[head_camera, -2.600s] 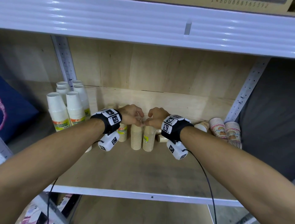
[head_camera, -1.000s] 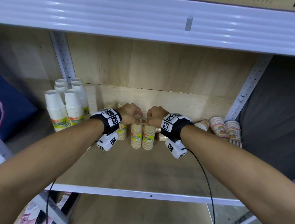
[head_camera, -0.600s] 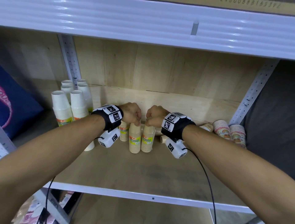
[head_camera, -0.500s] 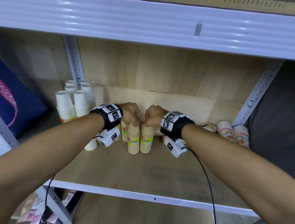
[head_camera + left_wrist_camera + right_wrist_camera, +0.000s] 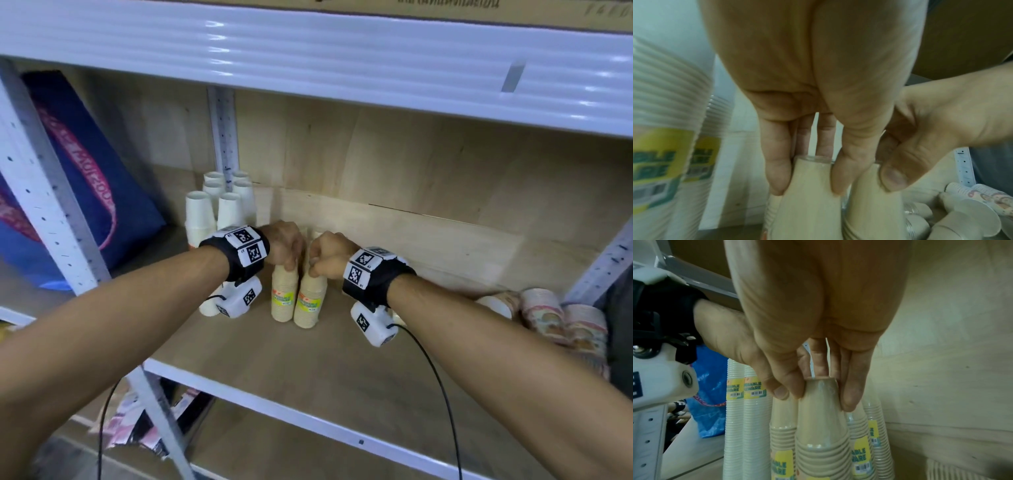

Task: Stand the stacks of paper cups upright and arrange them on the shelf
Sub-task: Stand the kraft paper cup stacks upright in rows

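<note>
i am pinching the tops of two tan paper cup stacks standing side by side toward the back of the shelf (image 5: 308, 370), roughly midway along its length. my left hand (image 5: 284, 245) is curling thumb and fingers round the top cup of the left tan stack (image 5: 283, 294), and my right hand (image 5: 327, 251) is doing the same on the right tan stack (image 5: 310, 301).

i am judging them light, film-wrapped and a bit slick, tall and tippy, with thin walls that would dent; holding low on the top cup seems safest.

my wrists are hiding the stacks behind, the white cup stacks (image 5: 219, 209) near the back left corner are partly covered, and the printed cup stacks (image 5: 561, 318) lying at the right edge are blurred and cut off by my forearm.
</note>
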